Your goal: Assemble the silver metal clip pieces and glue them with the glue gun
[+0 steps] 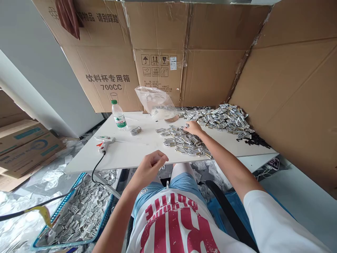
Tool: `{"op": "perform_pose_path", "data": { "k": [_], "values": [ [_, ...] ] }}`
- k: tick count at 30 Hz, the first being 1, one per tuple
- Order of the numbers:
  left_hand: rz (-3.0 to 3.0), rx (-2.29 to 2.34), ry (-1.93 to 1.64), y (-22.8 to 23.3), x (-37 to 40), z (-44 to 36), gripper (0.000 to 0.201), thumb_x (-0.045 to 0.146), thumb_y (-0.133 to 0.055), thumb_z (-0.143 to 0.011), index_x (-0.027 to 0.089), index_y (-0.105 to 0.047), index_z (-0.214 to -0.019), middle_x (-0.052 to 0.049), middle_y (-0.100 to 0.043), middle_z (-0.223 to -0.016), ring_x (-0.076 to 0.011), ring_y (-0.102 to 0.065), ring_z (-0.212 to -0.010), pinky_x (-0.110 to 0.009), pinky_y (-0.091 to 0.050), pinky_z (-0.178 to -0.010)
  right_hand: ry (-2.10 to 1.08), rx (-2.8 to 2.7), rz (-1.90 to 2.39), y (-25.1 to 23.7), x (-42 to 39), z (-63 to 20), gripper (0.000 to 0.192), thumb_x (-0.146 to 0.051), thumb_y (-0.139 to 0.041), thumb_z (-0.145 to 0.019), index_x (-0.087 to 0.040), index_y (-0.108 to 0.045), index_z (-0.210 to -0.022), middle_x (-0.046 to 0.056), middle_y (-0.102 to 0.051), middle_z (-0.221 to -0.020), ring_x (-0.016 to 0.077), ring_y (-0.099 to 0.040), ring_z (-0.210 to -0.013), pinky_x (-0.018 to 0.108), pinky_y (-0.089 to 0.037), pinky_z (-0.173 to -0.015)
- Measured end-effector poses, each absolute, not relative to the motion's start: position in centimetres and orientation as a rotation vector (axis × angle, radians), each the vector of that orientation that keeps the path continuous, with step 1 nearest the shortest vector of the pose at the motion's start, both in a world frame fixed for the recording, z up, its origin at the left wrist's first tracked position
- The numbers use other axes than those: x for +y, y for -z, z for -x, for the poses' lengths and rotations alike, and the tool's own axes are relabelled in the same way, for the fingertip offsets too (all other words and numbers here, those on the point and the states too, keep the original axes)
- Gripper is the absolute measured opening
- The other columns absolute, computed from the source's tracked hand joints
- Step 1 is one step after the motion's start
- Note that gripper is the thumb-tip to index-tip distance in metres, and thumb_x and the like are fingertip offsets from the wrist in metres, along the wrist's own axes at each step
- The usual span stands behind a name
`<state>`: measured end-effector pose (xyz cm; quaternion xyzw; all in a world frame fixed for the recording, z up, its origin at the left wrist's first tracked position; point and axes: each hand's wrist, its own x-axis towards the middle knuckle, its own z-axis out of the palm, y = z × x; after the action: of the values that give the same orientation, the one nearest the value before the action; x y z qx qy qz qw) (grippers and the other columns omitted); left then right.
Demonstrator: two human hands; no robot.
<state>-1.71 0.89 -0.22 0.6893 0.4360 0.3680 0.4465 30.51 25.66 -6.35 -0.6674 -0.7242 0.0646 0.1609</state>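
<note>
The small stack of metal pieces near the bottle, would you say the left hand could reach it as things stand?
Probably yes: the left hand is by the near edge of the table, and nothing tall seems to stand between it and the stack; the bottle stands aside.

1. The left forearm is angled forward and inward.
2. The left hand is held farther back than the right, its fingers curled and its thumb extended alongside; whether anything is enclosed cannot be told.
3. The right forearm is stretched farther forward and slanted leftward.
4. The right hand is turned back-upward, its fingers bent downward, their tips not clearly shown.
</note>
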Motion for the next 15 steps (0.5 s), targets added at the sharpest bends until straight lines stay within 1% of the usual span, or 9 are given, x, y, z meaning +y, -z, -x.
{"op": "perform_pose_path", "data": {
  "k": [3,6,7,9,11,12,13,15],
  "values": [
    [-1.701,1.057,-0.934,0.5,0.9,1.7,0.045,0.062,-0.059,-0.104,0.019,-0.072,-0.101,0.003,-0.047,-0.068,-0.0142,-0.046,-0.062,-0.026,-0.040,-0.057,-0.236,-2.062,1.923,6.7,25.8,-29.9,0.034,-0.040,-0.072,-0.107,-0.019,-0.070,-0.135,0.011,-0.071,-0.136,0.0256,-0.073,-0.114,0.047,-0.064,-0.098],
    [-1.668,1.044,-0.940,0.7,0.9,1.8,0.045,0.062,-0.056,-0.106,0.019,-0.070,-0.107,0.005,-0.040,-0.069,-0.0134,-0.037,-0.062,-0.026,-0.039,-0.058,-0.304,-2.016,1.894,6.6,25.5,-29.7,0.035,-0.039,-0.072,-0.107,-0.018,-0.070,-0.135,0.011,-0.071,-0.136,0.0254,-0.073,-0.114,0.047,-0.064,-0.098],
    [-1.653,1.042,-0.937,0.7,0.8,1.8,0.045,0.062,-0.055,-0.107,0.019,-0.068,-0.109,0.006,-0.038,-0.069,-0.0134,-0.035,-0.062,-0.026,-0.039,-0.059,-0.326,-1.990,1.866,6.3,25.3,-29.8,0.033,-0.040,-0.073,-0.107,-0.018,-0.071,-0.131,0.010,-0.072,-0.132,0.0248,-0.073,-0.112,0.047,-0.063,-0.097],
    [-1.627,1.029,-0.924,0.8,0.8,1.8,0.044,0.061,-0.051,-0.109,0.020,-0.065,-0.113,0.007,-0.034,-0.070,-0.0136,-0.031,-0.063,-0.026,-0.037,-0.060,-0.360,-1.914,1.782,5.5,24.7,-29.9,0.027,-0.041,-0.078,-0.102,-0.017,-0.074,-0.114,0.009,-0.074,-0.119,0.0246,-0.071,-0.106,0.043,-0.060,-0.094],
    [-1.590,1.003,-0.906,0.9,0.8,1.9,0.044,0.060,-0.046,-0.111,0.020,-0.062,-0.116,0.007,-0.032,-0.073,-0.0139,-0.028,-0.063,-0.026,-0.033,-0.059,-0.378,-1.801,1.668,4.5,23.8,-30.1,0.027,-0.043,-0.082,-0.095,-0.019,-0.069,-0.094,0.008,-0.073,-0.104,0.0255,-0.066,-0.101,0.038,-0.055,-0.089],
    [-1.564,0.989,-0.896,0.9,0.9,1.9,0.043,0.059,-0.045,-0.112,0.020,-0.061,-0.117,0.007,-0.031,-0.074,-0.0140,-0.026,-0.063,-0.026,-0.031,-0.058,-0.388,-1.733,1.603,3.9,23.1,-30.2,0.030,-0.046,-0.082,-0.092,-0.021,-0.065,-0.088,0.007,-0.071,-0.098,0.0255,-0.064,-0.097,0.036,-0.052,-0.085],
    [-1.538,0.979,-0.884,0.9,0.9,1.9,0.041,0.058,-0.044,-0.112,0.020,-0.061,-0.117,0.006,-0.029,-0.074,-0.0141,-0.024,-0.063,-0.026,-0.028,-0.057,-0.404,-1.662,1.534,3.4,22.3,-30.3,0.033,-0.049,-0.080,-0.091,-0.022,-0.061,-0.086,0.006,-0.068,-0.092,0.0248,-0.061,-0.093,0.034,-0.050,-0.080],
    [-1.510,0.966,-0.852,1.1,1.0,1.9,0.038,0.055,-0.044,-0.113,0.021,-0.062,-0.116,0.006,-0.030,-0.075,-0.0142,-0.024,-0.063,-0.027,-0.026,-0.056,-0.477,-1.531,1.383,2.6,20.2,-30.4,0.038,-0.060,-0.070,-0.094,-0.025,-0.055,-0.089,0.002,-0.060,-0.083,0.0214,-0.055,-0.080,0.031,-0.044,-0.069]
  ]
}}
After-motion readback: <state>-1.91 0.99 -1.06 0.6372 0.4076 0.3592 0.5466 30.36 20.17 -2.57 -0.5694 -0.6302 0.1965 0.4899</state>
